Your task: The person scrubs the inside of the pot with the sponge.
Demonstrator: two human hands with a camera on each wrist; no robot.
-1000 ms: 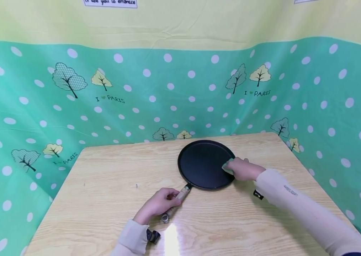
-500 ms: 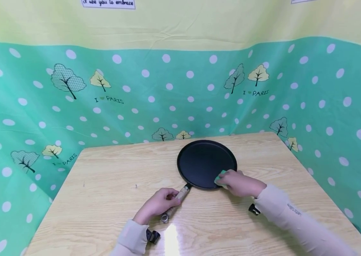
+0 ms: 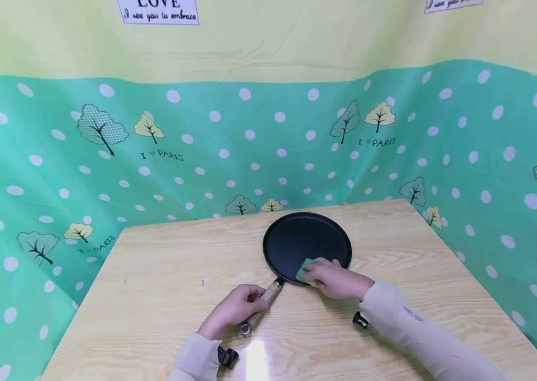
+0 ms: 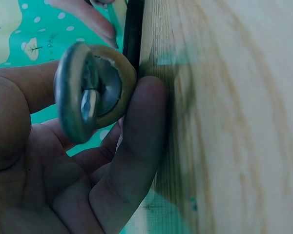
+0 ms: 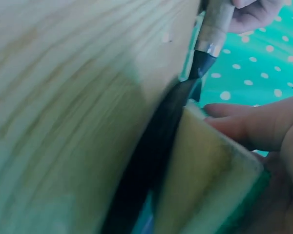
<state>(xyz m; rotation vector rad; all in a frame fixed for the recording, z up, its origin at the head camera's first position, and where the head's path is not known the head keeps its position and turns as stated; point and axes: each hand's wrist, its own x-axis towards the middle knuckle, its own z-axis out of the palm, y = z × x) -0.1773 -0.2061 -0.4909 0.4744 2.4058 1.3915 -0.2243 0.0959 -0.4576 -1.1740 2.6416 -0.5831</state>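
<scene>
A round, flat black pan (image 3: 303, 238) with a low rim lies on the wooden table. Its wooden handle (image 3: 273, 291) points toward the near left and ends in a metal ring (image 4: 73, 92). My left hand (image 3: 239, 305) grips this handle, thumb and fingers around it. With my right hand (image 3: 337, 278) I hold a sponge (image 5: 205, 170), yellow with a green scouring side, against the pan's near edge close to the handle joint. In the right wrist view the sponge sits right at the dark rim, and fingers cover part of it.
The light wooden table (image 3: 168, 264) stretches around the pan on all sides. Behind and beside it hangs a green and yellow polka-dot cloth (image 3: 249, 148) with tree prints. Black camera mounts (image 3: 227, 357) sit at both wrists.
My right hand has swept the sponge from the pan's right side along the near edge, leftward toward the handle. The left hand keeps its hold. The head view has tilted slightly up.
</scene>
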